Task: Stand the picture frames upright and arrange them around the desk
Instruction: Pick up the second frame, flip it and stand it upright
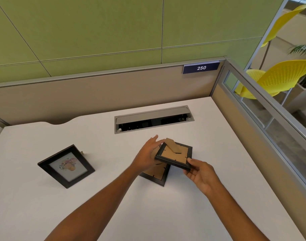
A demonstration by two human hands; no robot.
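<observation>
One frame (66, 166) is standing lower left. Right hand (201, 174) is pinching second frame (174, 156) back-up so left hand (147, 152), fingers straight, is reaching its stand (172, 145).

Lower frame (155, 174) partly hidden under held frame (174, 156); picture sides unseen.

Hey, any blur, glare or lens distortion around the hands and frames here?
Head view: even, soft light, only faint shadows on the desk; no glare on the standing frame, its floral print reads clearly; the left hand is slightly motion-blurred, the held frame sharper; the wide lens slightly bows the partition rail.
</observation>
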